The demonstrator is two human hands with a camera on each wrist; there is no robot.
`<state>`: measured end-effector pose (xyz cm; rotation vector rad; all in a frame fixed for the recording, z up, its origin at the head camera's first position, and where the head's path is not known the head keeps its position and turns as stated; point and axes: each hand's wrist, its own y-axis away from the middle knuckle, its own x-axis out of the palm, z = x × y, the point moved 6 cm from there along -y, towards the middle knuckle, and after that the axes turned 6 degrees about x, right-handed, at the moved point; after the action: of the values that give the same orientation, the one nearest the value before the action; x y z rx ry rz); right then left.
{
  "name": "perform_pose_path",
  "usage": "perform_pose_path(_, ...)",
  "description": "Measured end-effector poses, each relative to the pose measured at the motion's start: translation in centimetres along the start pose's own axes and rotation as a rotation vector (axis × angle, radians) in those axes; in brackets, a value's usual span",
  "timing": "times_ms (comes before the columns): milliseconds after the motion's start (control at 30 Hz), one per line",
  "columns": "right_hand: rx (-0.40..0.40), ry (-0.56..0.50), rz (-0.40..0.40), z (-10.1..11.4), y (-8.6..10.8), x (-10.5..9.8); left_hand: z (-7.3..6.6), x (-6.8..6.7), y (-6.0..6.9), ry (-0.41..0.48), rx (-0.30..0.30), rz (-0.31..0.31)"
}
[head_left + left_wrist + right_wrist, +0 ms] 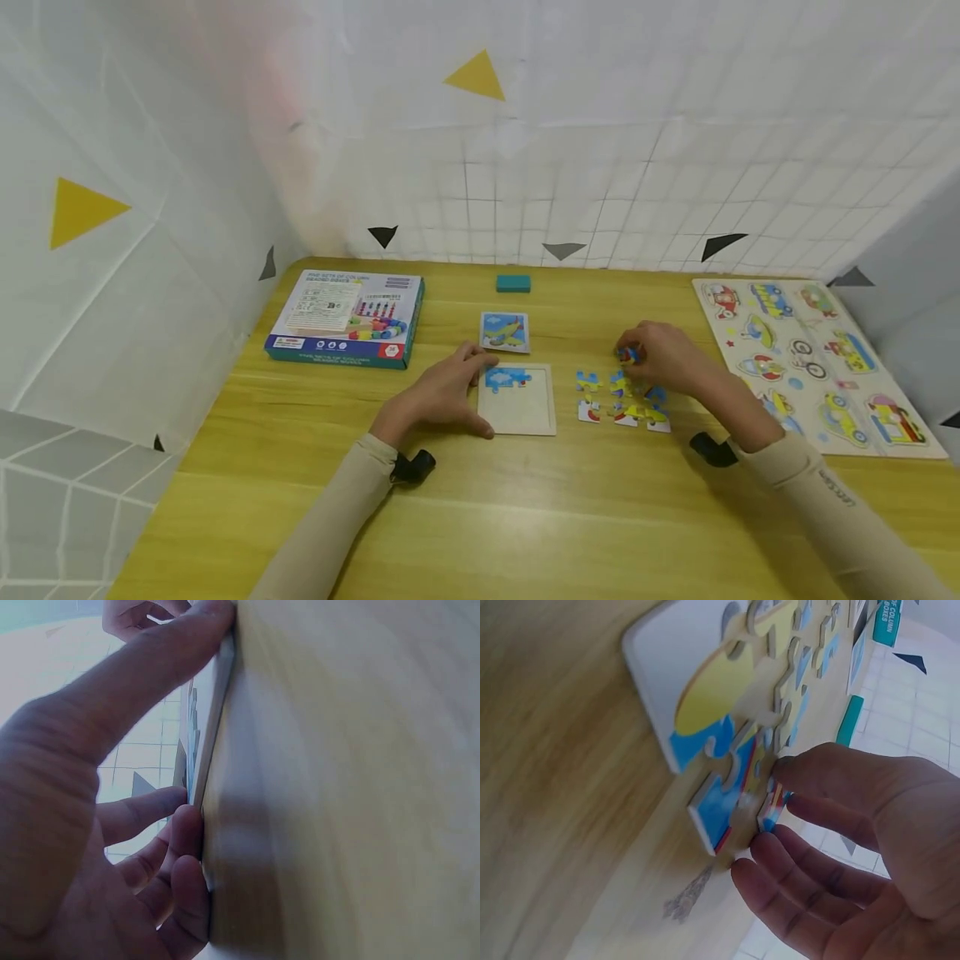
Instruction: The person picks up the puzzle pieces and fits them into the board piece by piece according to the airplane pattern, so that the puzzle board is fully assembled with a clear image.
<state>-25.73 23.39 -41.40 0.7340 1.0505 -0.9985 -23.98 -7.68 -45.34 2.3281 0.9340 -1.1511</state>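
Observation:
My left hand [444, 392] rests at the left edge of the square wooden tray [517, 417], its thumb near the lower corner and its fingers by the upper one. Joined blue sky pieces [504, 377] lie in the tray's upper left. In the left wrist view, thumb and fingertips touch the tray's side [217, 712]. My right hand [666, 357] pinches a small blue and red puzzle piece [627, 356] between thumb and fingers; the right wrist view shows this piece [771, 808] beside loose pieces [718, 802]. More loose pieces [587, 381] lie right of the tray.
A picture card [504, 332] with a yellow plane lies behind the tray, and a teal block [513, 284] sits farther back. The boxed bead set [345, 318] is at the left. A large vehicle puzzle board [817, 367] lies at the right.

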Motion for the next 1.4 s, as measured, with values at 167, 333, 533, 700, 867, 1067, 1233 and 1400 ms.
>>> perform_pose_path(167,0.013,-0.054,-0.014,-0.6,0.1,0.1,0.2,0.1,0.0,-0.006,-0.005,0.003)
perform_pose_path(333,0.007,-0.067,-0.035,-0.7,-0.1,-0.2,0.2,0.1,0.0,-0.002,-0.019,-0.001)
perform_pose_path(533,-0.004,-0.065,-0.053,-0.5,-0.1,-0.4,-0.3,-0.4,0.1,-0.011,-0.013,-0.006)
perform_pose_path(700,-0.019,-0.063,-0.077,0.1,-0.1,-0.8,-0.3,-0.6,0.1,-0.001,-0.015,-0.004)
perform_pose_path(867,-0.021,-0.066,-0.068,1.4,0.1,-1.0,-0.2,-0.4,0.1,0.005,-0.017,0.0)
perform_pose_path(1067,-0.009,-0.083,-0.055,2.7,0.2,-0.8,-0.1,0.0,0.0,0.006,-0.028,0.012)
perform_pose_path(1233,-0.041,-0.094,-0.068,4.2,0.1,-0.8,-0.1,0.1,0.0,0.009,-0.029,0.007)
perform_pose_path(1400,-0.038,-0.106,-0.043,5.3,0.0,-0.6,-0.1,0.2,0.1,0.005,-0.029,0.006)
